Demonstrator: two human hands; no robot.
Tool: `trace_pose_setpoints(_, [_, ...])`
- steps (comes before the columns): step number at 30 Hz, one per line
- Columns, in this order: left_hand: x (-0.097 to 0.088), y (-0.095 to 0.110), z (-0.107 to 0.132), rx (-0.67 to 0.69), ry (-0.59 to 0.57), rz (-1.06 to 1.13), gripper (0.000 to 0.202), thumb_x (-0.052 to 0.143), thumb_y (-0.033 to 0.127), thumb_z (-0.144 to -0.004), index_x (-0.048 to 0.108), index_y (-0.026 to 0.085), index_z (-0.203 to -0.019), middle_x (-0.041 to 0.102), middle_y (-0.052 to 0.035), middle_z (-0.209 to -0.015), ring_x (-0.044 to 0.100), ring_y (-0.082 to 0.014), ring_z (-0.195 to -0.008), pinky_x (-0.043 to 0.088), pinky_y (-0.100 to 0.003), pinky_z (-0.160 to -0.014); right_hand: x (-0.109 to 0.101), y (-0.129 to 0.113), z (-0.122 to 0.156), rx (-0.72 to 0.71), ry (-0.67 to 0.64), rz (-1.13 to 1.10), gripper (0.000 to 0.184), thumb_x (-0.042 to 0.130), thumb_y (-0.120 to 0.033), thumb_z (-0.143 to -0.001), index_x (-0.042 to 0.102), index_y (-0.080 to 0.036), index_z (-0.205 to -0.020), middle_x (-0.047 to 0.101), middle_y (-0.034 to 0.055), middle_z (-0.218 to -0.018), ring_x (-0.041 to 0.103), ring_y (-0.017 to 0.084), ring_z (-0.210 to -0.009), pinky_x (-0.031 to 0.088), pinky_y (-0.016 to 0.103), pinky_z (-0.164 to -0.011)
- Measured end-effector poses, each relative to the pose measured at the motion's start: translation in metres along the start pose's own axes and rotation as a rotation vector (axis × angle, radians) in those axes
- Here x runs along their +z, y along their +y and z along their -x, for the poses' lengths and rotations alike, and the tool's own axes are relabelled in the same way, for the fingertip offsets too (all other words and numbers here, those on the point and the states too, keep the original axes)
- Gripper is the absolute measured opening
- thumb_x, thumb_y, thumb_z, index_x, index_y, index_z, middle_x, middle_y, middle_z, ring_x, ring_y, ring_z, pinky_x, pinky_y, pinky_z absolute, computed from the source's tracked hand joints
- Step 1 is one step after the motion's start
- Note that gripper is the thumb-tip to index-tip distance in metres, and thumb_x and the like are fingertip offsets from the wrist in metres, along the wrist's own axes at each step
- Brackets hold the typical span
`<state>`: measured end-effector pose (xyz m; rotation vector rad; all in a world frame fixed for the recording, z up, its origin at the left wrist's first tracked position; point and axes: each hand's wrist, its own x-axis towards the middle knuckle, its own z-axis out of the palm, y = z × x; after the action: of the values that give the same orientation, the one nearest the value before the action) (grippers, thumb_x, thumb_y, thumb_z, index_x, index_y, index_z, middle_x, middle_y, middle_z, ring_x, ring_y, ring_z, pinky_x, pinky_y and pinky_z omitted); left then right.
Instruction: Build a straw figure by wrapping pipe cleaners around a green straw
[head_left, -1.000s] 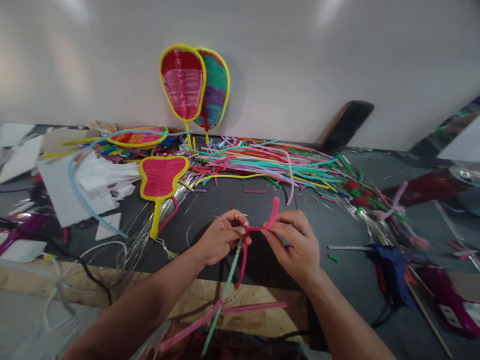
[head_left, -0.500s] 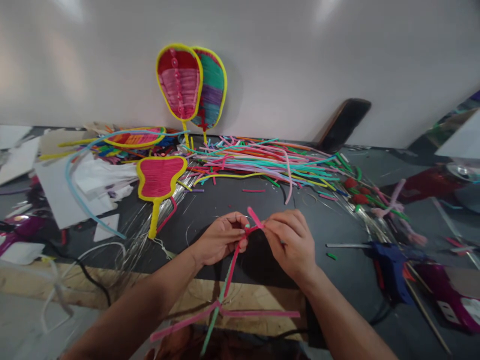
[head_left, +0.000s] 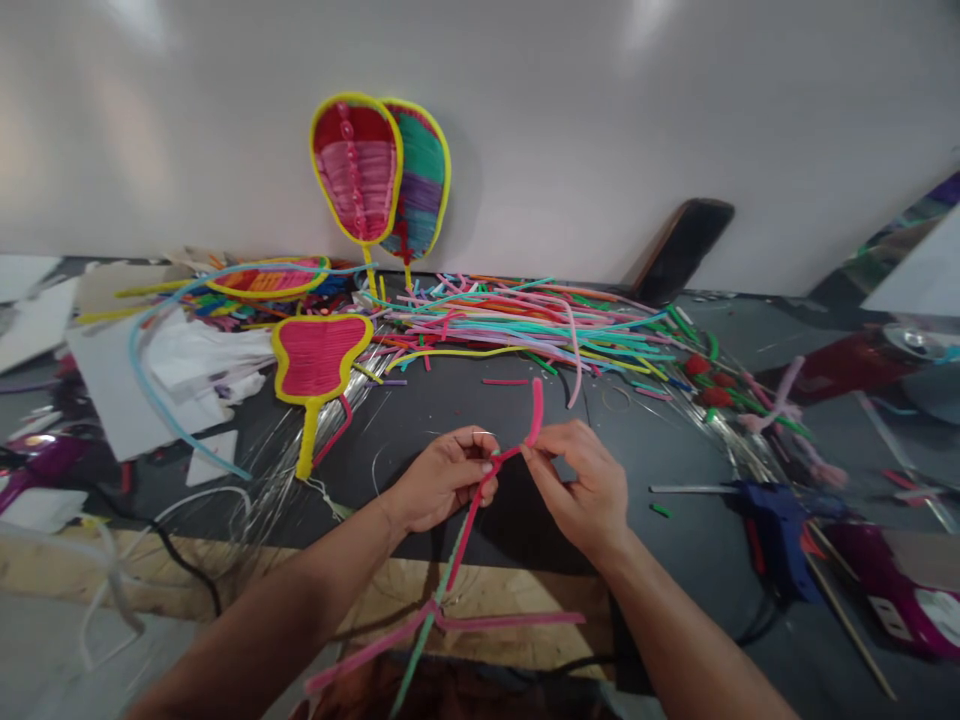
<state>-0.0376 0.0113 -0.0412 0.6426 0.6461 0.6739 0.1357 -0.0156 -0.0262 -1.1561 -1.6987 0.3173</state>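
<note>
Between thumb and fingers, my left hand (head_left: 450, 478) pinches a piece of pink and green pipe cleaners (head_left: 466, 535) twisted together. Its lower part hangs down over the table edge, where pink and green arms branch out from a joint. My right hand (head_left: 581, 480) closes on the pink pipe cleaner (head_left: 537, 412) at the top, whose free end points up beyond the fingertips. A short pink stretch shows between the two hands. To the left lies a pink fan-like shape (head_left: 319, 355) with a yellow rim and handle.
Two yellow-rimmed fans (head_left: 356, 170) lean on the back wall. A pile of coloured pipe cleaners (head_left: 525, 325) lies before them. At right are a phone (head_left: 686, 250), a blue glue gun (head_left: 776, 530) and a red can (head_left: 847, 365). White paper (head_left: 112, 390) lies left.
The pink free end above my right hand has swung from leaning left to standing upright. My left hand has stayed almost in place.
</note>
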Motion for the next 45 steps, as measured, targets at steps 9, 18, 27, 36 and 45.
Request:
trace_pose_setpoints(9, [0.000, 0.002, 0.002, 0.002, 0.007, 0.051, 0.024, 0.073, 0.017, -0.070, 0.055, 0.015, -0.085, 0.056, 0.0035, -0.058, 0.056, -0.0074, -0.047, 0.045, -0.018, -0.048, 0.004, -0.007, 0.005, 0.253, -0.011, -0.099, 0.005, 0.057, -0.020, -0.081, 0.058, -0.020, -0.077, 0.069, 0.0010, -0.072, 0.063, 0.013, -0.062, 0.049, 0.023, -0.058])
trace_pose_setpoints(18, [0.000, 0.000, 0.001, 0.063, 0.092, 0.076, 0.030, 0.079, 0.020, -0.063, 0.062, 0.012, -0.085, 0.060, 0.0006, -0.071, 0.057, -0.0060, -0.055, 0.045, -0.015, -0.054, 0.003, -0.015, 0.004, -0.166, -0.216, -0.046, 0.009, 0.055, -0.012, -0.081, 0.059, -0.021, -0.081, 0.073, 0.0022, -0.078, 0.065, 0.013, -0.066, 0.048, 0.026, -0.064])
trace_pose_setpoints(27, [0.000, -0.001, 0.002, 0.102, 0.062, 0.056, 0.026, 0.078, 0.021, -0.065, 0.061, 0.012, -0.084, 0.057, -0.0004, -0.072, 0.052, -0.0070, -0.062, 0.041, -0.016, -0.059, 0.000, -0.010, 0.003, -0.523, -0.299, 0.098, 0.014, 0.060, -0.010, -0.080, 0.061, -0.021, -0.088, 0.074, 0.0012, -0.094, 0.064, 0.011, -0.073, 0.044, 0.028, -0.063])
trace_pose_setpoints(36, [-0.002, 0.001, 0.002, 0.083, 0.063, 0.095, 0.027, 0.078, 0.018, -0.065, 0.061, 0.012, -0.086, 0.059, -0.0001, -0.072, 0.054, -0.0065, -0.060, 0.043, -0.016, -0.061, -0.003, -0.013, 0.002, -0.362, -0.296, 0.143, 0.008, 0.064, -0.022, -0.078, 0.061, -0.021, -0.086, 0.071, 0.0015, -0.082, 0.060, 0.014, -0.069, 0.042, 0.028, -0.065])
trace_pose_setpoints(45, [-0.003, 0.005, 0.003, 0.073, 0.048, 0.115, 0.024, 0.076, 0.014, -0.064, 0.061, 0.012, -0.083, 0.060, -0.0007, -0.075, 0.058, -0.0073, -0.059, 0.046, -0.017, -0.060, -0.005, -0.006, 0.002, -0.119, -0.428, 0.242, 0.009, 0.056, -0.017, -0.080, 0.061, -0.020, -0.073, 0.064, -0.0017, -0.060, 0.058, 0.011, -0.055, 0.035, 0.024, -0.058])
